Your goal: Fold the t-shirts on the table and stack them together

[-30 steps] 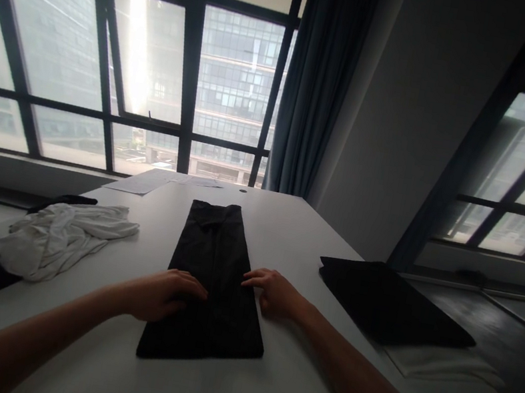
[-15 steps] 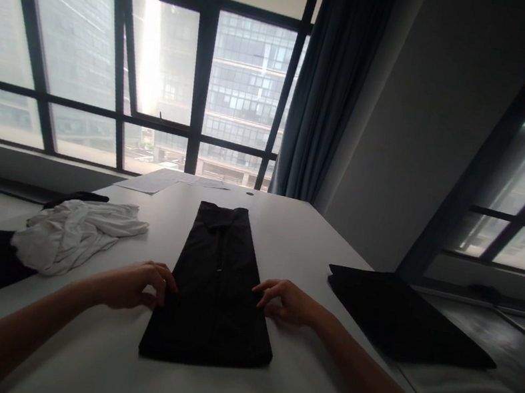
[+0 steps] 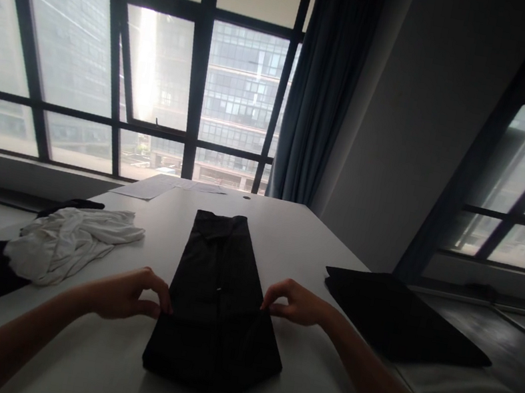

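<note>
Black garment (image 3: pixel 217 297): folded into long strip, mid-table, near end lifted at both edges.

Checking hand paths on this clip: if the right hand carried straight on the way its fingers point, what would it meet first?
The right hand points leftward across the black folded garment, whose edge it pinches. Going on, it would likely meet the left hand at the opposite edge.

No readable text, labels, brands or numbers anywhere. Paper sheets (image 3: pixel 152 187) at far table edge too small and washed out to read. Black folded garment (image 3: pixel 219 297) shows no print or tag.
</note>
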Available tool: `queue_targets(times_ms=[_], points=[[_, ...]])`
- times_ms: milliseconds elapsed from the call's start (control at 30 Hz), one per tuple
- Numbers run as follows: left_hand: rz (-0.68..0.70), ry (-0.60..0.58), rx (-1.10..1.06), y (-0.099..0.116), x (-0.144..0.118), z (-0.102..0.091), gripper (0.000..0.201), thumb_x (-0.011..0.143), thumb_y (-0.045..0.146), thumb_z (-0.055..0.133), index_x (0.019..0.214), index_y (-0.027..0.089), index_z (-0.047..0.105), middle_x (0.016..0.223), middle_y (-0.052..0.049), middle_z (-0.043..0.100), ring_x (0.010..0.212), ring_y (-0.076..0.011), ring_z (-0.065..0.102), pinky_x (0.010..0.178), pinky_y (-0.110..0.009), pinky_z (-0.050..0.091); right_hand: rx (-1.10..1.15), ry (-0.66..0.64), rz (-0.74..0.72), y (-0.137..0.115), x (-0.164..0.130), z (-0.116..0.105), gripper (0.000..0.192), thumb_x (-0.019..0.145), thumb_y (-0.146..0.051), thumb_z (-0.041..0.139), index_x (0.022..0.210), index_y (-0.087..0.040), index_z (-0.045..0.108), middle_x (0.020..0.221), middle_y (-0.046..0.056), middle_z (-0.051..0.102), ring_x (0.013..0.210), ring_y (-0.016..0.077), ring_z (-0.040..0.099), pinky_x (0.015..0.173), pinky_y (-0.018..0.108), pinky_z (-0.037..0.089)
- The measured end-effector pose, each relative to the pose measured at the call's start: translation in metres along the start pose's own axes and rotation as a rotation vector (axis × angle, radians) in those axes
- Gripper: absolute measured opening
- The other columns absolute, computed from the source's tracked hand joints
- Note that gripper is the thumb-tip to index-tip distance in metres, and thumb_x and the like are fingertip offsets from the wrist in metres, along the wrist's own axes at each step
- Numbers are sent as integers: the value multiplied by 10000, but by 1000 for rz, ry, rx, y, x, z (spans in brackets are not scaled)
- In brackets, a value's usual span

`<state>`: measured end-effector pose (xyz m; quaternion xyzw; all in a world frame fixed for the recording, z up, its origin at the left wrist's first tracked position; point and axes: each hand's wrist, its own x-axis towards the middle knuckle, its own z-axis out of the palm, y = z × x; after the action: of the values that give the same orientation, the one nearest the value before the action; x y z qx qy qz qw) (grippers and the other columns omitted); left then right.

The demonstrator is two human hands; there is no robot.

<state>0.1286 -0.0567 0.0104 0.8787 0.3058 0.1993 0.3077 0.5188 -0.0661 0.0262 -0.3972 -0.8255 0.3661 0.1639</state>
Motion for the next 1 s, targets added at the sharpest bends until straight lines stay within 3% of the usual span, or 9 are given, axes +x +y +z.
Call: queue_targets(times_ms=[67,133,200,267,367,533,700,867,1000], points=[[-57,106,-185,-6,6,3,414,757,593,677,808,184,716,755,-50,729,719,-202,665,720,-334,532,181,50,21,4,6,-1,154,797,-274,669,882,-148,697,822,24,706,777,161,667,772,314,548],[-156,287,-369,-12,15,6,475,731,617,686,873,164,678,699,-31,685,679,-194,645,678,-339,525,339,249,91,11,17,4,197,827,-299,648,942,-139,650,778,16,678,705,140,653,696,288,552],[-300,454,-502,-17,24,10,540,724,620,691,995,156,637,755,-33,684,686,-189,649,693,-353,529,395,474,232,19,29,11,236,869,-300,613,1041,-139,599,771,17,663,627,117,631,600,246,534],[-433,524,-573,-22,31,13,615,743,621,673,1135,156,580,857,-65,699,723,-190,666,713,-356,529,383,580,371,27,39,19,276,888,-282,598,1119,-138,555,786,29,664,533,95,590,497,211,490],[-485,460,-538,-29,33,18,757,717,620,693,1283,162,485,829,-46,688,712,-178,653,670,-322,496,390,558,409,34,43,24,346,894,-276,599,1201,-142,514,841,46,678,531,97,593,479,207,492],[-396,338,-262,-32,30,24,790,652,595,717,1277,158,513,592,77,557,558,-133,504,572,-282,377,264,473,310,36,36,25,406,820,-190,653,1218,-154,580,975,66,693,686,126,652,583,234,547],[-375,323,-226,-19,27,19,783,698,580,671,1343,167,509,561,89,509,547,-127,470,578,-278,355,51,524,220,34,39,31,364,817,-138,612,1175,-134,676,1151,104,696,866,167,682,838,307,547],[-429,235,-189,-10,23,17,802,670,596,673,1326,156,538,593,62,552,570,-140,494,591,-286,361,-65,527,242,34,44,37,384,849,-182,584,1215,-106,672,1033,115,733,762,175,674,812,333,539],[-512,96,-202,-12,20,18,865,626,597,709,1343,150,527,588,66,533,567,-132,456,574,-275,333,-9,493,235,34,43,35,431,816,-225,658,1234,-120,651,1121,122,700,787,160,662,758,293,538]])
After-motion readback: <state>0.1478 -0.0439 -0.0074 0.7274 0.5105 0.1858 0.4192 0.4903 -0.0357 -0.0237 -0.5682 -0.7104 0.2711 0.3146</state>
